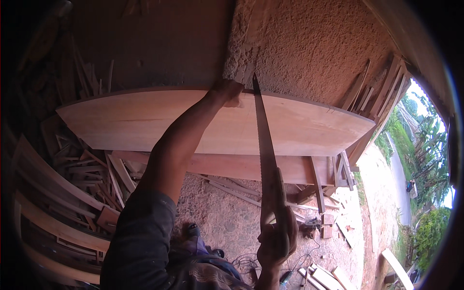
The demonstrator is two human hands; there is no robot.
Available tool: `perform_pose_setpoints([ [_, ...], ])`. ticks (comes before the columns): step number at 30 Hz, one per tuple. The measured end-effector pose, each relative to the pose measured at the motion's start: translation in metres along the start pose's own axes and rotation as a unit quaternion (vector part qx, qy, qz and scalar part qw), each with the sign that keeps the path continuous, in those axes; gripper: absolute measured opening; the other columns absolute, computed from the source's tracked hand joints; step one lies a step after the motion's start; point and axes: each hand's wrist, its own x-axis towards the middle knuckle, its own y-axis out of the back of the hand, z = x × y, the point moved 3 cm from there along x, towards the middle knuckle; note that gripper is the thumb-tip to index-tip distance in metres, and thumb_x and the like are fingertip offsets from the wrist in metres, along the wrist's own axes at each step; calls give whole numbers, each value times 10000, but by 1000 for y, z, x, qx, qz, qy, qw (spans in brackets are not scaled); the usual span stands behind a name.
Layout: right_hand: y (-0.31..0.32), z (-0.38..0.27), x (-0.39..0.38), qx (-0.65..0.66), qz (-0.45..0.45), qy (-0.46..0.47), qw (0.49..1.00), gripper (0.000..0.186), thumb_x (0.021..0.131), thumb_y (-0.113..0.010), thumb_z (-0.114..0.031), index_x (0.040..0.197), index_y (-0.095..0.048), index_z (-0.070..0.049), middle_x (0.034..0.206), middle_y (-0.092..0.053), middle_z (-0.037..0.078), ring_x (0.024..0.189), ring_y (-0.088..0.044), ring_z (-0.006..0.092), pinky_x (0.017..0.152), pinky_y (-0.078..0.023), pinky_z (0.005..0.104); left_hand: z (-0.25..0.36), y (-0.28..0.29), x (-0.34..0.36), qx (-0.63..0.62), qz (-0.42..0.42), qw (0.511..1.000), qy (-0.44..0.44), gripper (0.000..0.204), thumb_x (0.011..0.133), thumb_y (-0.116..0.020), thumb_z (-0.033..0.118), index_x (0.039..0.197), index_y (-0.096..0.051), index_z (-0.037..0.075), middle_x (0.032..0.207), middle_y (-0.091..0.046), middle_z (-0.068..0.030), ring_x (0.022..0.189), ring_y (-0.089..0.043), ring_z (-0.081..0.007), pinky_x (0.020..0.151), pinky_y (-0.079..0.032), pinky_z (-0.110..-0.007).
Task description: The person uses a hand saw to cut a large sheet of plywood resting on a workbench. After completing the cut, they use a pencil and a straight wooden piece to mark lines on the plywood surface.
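Observation:
A wide, pale wooden board (309,123) lies across the view on a support. At its far edge my left hand (228,92) is closed over the rim, just left of the saw's tip. My right hand (271,247) is wrapped round the handle of a long handsaw (265,140), low in the view. The toothed blade points away from me across the board, its tip reaching past the far edge. Whether the teeth sit in a cut cannot be made out.
Beneath the board runs a reddish plank (227,164). Scrap wood (89,169) is heaped at the left, beside curved planks (63,227). A rough wall (319,48) rises behind. A dark power tool (311,226) and loose offcuts (326,278) lie on the ground at the right.

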Motion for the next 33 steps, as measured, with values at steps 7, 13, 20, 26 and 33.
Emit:
perform_pose_setpoints([
  [7, -85, 42, 122, 52, 74, 67, 994, 407, 989, -634, -73, 1376, -540, 13, 1375, -584, 228, 1221, -627, 408, 966, -557, 420, -15, -20, 0, -23, 0, 1000, -19, 516, 777, -812, 461, 1059, -680, 50, 1063, -723, -177, 1056, -692, -353, 903, -544, -459],
  [13, -5, 12, -15, 62, 2, -49, 997, 414, 986, -628, -58, 1386, -555, 18, 1375, -593, 224, 1196, -650, 395, 963, -574, 431, 3, 6, -4, 1, 6, 1000, -1, 518, 762, -817, 480, 1038, -677, 65, 1051, -727, -158, 1041, -695, -351, 886, -542, -460],
  [20, -97, 48, 125, 132, 53, -3, 990, 463, 971, -664, -86, 1400, -519, 10, 1344, -615, 232, 1179, -657, 388, 942, -570, 411, -19, -25, 2, -17, 2, 1000, -12, 528, 759, -819, 482, 1078, -696, 80, 1060, -727, -163, 1044, -694, -355, 896, -540, -466],
  [26, -2, 18, -8, 5, 31, 13, 999, 438, 969, -673, -129, 1355, -580, 56, 1342, -614, 253, 1196, -642, 431, 951, -577, 473, -18, -8, 27, -18, 1, 1000, 4, 542, 754, -821, 479, 1099, -699, 79, 1108, -724, -167, 1076, -689, -353, 901, -540, -463],
  [33, -95, 42, 129, 57, 65, 81, 993, 350, 988, -607, -17, 1332, -567, 34, 1335, -604, 259, 1195, -635, 425, 922, -586, 435, -27, -14, 7, -33, -3, 999, 1, 544, 758, -804, 487, 1092, -709, 68, 1074, -734, -172, 1057, -697, -365, 887, -548, -458],
])
